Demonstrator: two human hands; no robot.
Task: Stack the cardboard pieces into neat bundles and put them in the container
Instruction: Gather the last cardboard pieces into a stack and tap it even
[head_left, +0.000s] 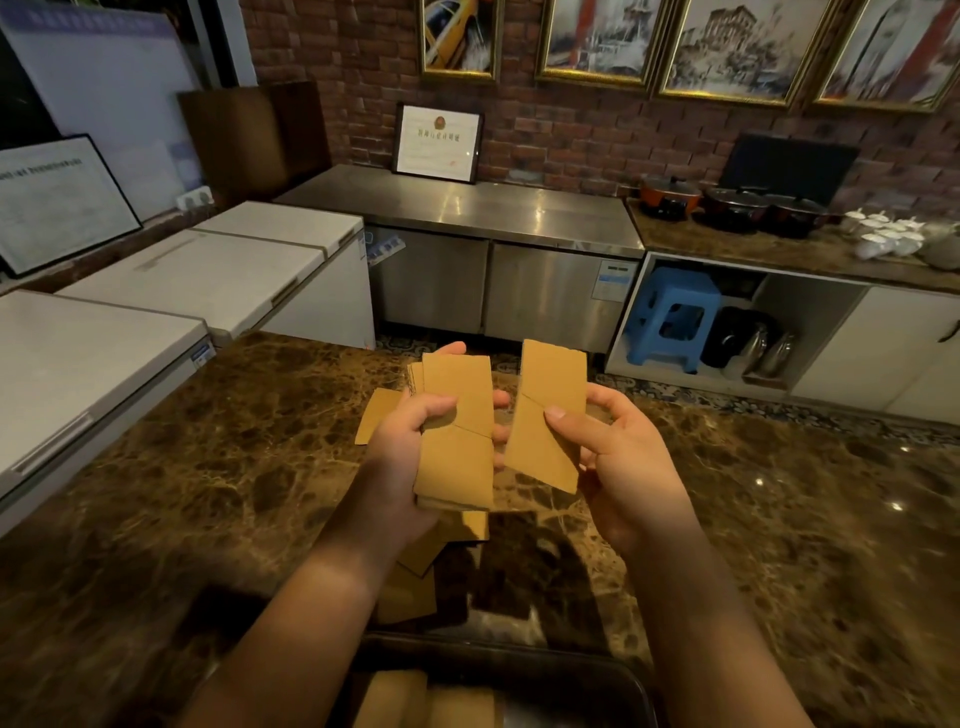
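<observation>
My left hand grips a stack of tan cardboard pieces above the marble counter. My right hand pinches a single cardboard piece just to the right of that stack, a small gap between them. More loose cardboard pieces lie on the counter beneath my hands, and one pokes out behind my left hand. A dark container sits at the near edge, with cardboard bundles lying inside it.
The brown marble counter spreads to both sides. White chest freezers stand on the left, a steel cabinet behind, and a blue stool with pots on the right.
</observation>
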